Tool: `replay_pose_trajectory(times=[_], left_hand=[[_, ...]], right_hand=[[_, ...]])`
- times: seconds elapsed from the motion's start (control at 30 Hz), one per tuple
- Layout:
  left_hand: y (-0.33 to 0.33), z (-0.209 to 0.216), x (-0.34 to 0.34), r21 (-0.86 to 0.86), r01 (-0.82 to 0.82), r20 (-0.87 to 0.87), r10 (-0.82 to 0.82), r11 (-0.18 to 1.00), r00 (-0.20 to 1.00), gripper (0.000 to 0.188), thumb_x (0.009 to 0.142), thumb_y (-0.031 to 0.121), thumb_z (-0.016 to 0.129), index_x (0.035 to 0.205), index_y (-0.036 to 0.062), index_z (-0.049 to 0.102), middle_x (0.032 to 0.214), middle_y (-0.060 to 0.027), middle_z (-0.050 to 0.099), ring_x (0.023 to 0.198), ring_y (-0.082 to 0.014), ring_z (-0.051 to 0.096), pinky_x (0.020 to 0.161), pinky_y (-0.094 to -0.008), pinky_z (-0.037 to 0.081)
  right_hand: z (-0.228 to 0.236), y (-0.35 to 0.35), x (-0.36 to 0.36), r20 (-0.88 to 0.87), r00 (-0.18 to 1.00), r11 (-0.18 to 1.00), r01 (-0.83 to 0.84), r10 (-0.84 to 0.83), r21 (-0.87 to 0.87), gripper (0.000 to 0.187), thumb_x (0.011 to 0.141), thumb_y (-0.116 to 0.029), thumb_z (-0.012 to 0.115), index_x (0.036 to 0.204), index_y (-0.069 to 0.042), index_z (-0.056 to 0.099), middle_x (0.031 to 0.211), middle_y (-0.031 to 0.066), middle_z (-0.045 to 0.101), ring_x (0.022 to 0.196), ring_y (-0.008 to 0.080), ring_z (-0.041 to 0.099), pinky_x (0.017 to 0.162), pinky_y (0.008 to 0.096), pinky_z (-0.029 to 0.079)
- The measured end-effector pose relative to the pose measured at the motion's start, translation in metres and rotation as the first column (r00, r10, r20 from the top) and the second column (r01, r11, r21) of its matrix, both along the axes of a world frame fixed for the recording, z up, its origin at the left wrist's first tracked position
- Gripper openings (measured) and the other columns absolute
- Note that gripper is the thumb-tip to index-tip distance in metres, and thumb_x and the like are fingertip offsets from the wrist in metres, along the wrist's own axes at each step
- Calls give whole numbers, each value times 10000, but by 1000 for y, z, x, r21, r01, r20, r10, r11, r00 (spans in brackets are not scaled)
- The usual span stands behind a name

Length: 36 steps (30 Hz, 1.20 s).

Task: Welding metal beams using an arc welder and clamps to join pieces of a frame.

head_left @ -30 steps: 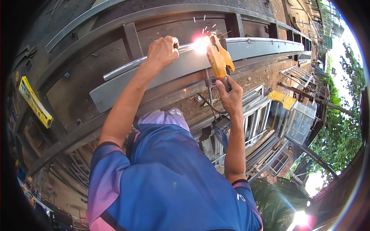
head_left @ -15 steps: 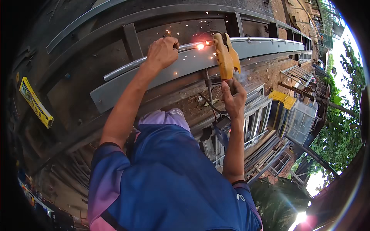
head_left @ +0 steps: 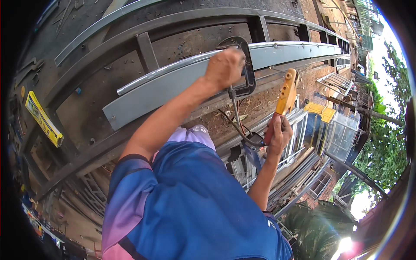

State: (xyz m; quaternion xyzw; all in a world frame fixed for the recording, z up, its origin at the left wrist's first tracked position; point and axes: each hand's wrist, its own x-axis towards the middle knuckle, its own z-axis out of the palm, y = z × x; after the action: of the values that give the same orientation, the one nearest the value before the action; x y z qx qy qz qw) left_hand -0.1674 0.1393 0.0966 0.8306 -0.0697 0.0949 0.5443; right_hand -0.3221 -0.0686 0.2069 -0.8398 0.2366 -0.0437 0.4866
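A yellow electrode holder (head_left: 286, 93) with a red handle is gripped in my right hand (head_left: 279, 133), a thin rod reaching left from its jaws. It stands apart from the metal, right of a black C-shaped clamp (head_left: 250, 73). The clamp sits across a round silver tube (head_left: 169, 68) and a long grey flat bar (head_left: 158, 89), its threaded rod hanging below. My left hand (head_left: 224, 66) is closed over the tube at the clamp's left side. It is slightly blurred, and what its fingers hold is hidden.
A dark steel frame (head_left: 147, 50) with crosspieces runs behind and under the bar. A yellow box (head_left: 43, 119) lies at the left. Metal frames (head_left: 288, 158), a yellow-topped cabinet (head_left: 320, 112) and a cable (head_left: 247, 138) are at the right.
The bright arc and sparks have gone. My right hand has drawn the electrode holder back, right and down, uncovering the clamp. My left hand has moved right along the tube to the clamp.
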Motion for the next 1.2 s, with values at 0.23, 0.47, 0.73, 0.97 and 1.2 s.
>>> replay_pose_trajectory(times=[0.23,0.47,0.73,0.97,1.2], left_hand=[[54,-42,-2,-34,322,133,-315,946,940,171,854,47,606,994,60,704,899,-152,692,831,-252,689,748,-355,553],[31,-37,76,191,-279,-68,296,941,953,196,875,193,583,881,79,742,802,-142,702,807,-322,694,744,-401,549],[-11,-18,-18,297,417,101,-463,859,881,114,863,146,599,893,66,675,1055,-161,661,930,-347,646,750,-427,543],[83,-55,59,202,-150,-52,163,968,985,205,887,228,624,919,58,733,854,-187,704,840,-339,697,763,-412,542],[-10,-15,17,236,51,155,-89,971,984,143,880,183,608,885,51,664,826,-231,665,820,-386,670,730,-444,534]], right_hand=[[13,-15,-35,50,989,987,136,-140,80,325,961,-322,627,915,0,607,703,45,583,515,103,539,472,222,413],[18,-13,-66,93,969,964,214,-230,160,316,970,-306,616,938,8,607,717,53,590,518,113,545,476,223,428],[5,-28,-91,147,936,929,281,-321,240,320,972,-313,610,968,7,602,732,69,602,520,123,550,479,230,448],[7,-24,-107,155,911,882,311,-383,353,303,981,-303,593,977,-1,578,720,55,578,512,122,539,465,243,444],[-4,-26,-122,129,904,825,303,-407,477,338,987,-342,569,1043,-10,544,735,90,594,508,151,550,445,254,459]])
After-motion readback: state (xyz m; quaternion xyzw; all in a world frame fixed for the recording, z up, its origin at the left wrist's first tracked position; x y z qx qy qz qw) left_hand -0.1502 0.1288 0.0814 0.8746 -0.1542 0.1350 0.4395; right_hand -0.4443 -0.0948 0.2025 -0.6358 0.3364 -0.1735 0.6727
